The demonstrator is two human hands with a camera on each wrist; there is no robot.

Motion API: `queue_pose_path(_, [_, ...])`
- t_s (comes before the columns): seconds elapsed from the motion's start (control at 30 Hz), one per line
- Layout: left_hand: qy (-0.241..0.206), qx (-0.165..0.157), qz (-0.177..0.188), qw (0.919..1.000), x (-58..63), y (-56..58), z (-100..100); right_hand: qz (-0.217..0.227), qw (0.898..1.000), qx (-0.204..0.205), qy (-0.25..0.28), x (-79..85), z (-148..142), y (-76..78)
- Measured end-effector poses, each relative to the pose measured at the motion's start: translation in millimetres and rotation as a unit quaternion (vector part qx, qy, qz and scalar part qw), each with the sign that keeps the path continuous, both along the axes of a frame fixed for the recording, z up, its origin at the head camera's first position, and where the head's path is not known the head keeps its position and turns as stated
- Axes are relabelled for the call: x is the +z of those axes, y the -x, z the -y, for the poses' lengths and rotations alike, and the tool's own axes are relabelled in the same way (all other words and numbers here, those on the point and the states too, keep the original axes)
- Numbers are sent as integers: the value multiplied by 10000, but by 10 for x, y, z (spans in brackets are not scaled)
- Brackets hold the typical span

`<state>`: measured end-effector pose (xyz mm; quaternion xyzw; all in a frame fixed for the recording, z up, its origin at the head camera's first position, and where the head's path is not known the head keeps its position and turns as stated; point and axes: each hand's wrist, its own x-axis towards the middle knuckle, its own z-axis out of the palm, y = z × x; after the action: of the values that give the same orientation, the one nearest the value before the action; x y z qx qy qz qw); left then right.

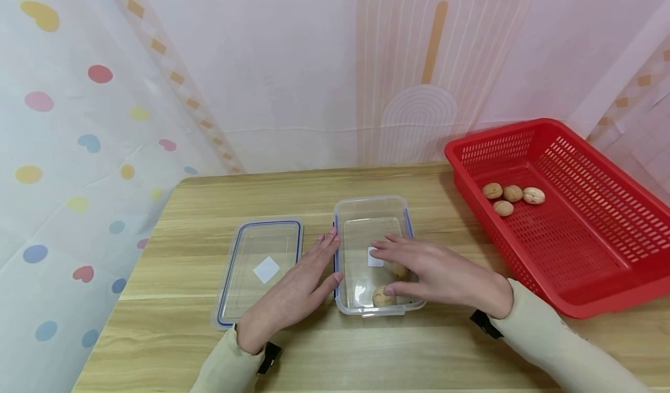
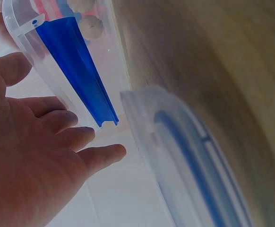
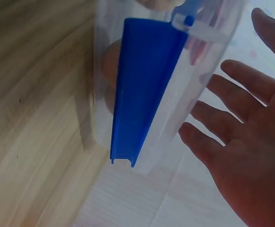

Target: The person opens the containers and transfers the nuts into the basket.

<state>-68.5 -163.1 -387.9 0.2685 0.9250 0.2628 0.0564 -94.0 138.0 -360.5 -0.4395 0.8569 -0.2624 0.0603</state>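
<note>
A clear plastic food container [image 1: 366, 207] stands uncovered on the table, with walnuts [image 1: 381, 297] inside near its front right corner. Along its left side lies my left hand [image 1: 298, 288], fingers extended and fingertips right at the rim. My right hand [image 1: 439, 271] reaches over the right rim, fingers spread, partly hiding a walnut. In the left wrist view a blue latch [image 2: 76, 71] hangs down along the container wall beside the relaxed fingers. Another blue latch [image 3: 144, 90] hangs by the right hand in the right wrist view. Neither hand grips anything.
The container's lid [image 1: 246, 271], with a blue seal and a white label, lies flat on the wooden table [image 1: 173, 277] to the left. At the right stands a red plastic basket [image 1: 581, 236] holding several walnuts [image 1: 513, 193]. A patterned cloth [image 1: 293, 79] hangs behind the table.
</note>
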Motion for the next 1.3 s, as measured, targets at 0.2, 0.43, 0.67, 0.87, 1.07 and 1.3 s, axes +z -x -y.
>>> queue_pose_path(0.2, [22,-4,17,10000,1,-2,2,-262,9985,309,-374,-44,56,72])
queue_pose_path(0.43, [31,-6,67,10000,2,-5,9,-326,9948,489,-836,-82,117,110])
queue_pose_path(0.67, [41,-11,77,10000,5,-4,7,-520,9878,728,-1273,-90,182,108])
queue_pose_path(0.87, [64,3,94,9999,3,-3,6,-393,9857,844,-1401,-102,204,112])
queue_pose_path(1.07, [91,11,89,9999,1,-3,2,-404,9842,928,-1452,-112,218,121])
queue_pose_path(1.3, [77,18,93,9999,6,-4,-1,-714,9804,1134,-1443,-115,230,119])
